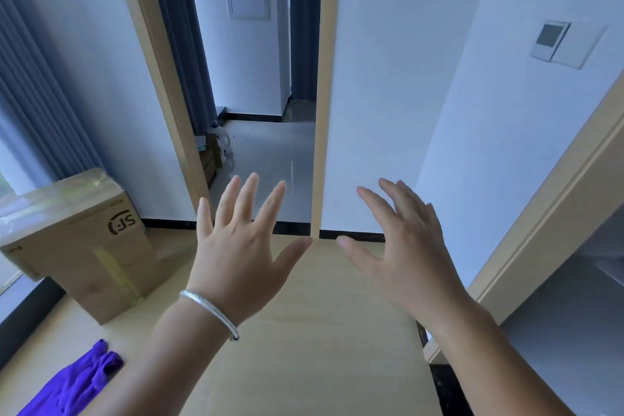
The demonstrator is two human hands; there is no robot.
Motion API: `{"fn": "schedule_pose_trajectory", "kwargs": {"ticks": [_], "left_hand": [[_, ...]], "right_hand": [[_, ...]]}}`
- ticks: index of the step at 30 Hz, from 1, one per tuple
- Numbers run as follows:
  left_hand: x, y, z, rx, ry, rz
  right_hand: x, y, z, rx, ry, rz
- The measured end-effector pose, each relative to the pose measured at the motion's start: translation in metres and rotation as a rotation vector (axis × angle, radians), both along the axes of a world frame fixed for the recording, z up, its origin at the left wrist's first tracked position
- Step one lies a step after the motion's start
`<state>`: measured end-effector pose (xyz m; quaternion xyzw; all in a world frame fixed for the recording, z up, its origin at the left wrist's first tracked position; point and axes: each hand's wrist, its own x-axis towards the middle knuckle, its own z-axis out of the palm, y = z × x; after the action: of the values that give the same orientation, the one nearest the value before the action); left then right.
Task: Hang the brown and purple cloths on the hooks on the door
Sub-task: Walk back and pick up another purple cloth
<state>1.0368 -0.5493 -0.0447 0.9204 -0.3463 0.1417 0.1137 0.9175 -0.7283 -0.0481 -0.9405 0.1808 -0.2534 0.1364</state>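
A purple cloth [72, 385] lies crumpled on the light wooden table [310, 331] at the bottom left. No brown cloth, no hooks and no door leaf show in view. My left hand [243, 246], with a silver bangle on the wrist, is raised over the table with fingers spread and nothing in it. My right hand [401, 246] hovers beside it, also spread and empty. Both hands are well right of and above the purple cloth. An open doorway [263, 111] with a pale wooden frame lies straight ahead.
A taped cardboard box [77, 243] stands on the table's left side. Grey curtains [37, 105] hang at the far left. A wall panel [567, 44] sits on the white wall at right. A second wooden frame [547, 230] runs along the right edge.
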Motion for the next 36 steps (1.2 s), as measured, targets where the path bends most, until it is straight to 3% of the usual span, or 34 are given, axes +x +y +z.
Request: {"fn": "schedule_pose_trajectory", "kwargs": {"ticks": [13,21,29,36], "left_hand": [[0.137,-0.110,-0.012,-0.016,0.043,0.063],[0.289,-0.132,-0.031,-0.159,0.081,0.204],[0.434,-0.096,-0.038,-0.153,0.091,0.473],[0.471,-0.020,-0.043,-0.194,0.122,0.826]], "right_hand": [[0.139,-0.109,-0.001,-0.010,0.078,0.048],[0.321,-0.134,-0.004,-0.058,0.091,0.215],[0.511,-0.111,-0.004,-0.069,0.079,0.501],[0.619,-0.039,-0.015,-0.062,0.105,0.835]]}}
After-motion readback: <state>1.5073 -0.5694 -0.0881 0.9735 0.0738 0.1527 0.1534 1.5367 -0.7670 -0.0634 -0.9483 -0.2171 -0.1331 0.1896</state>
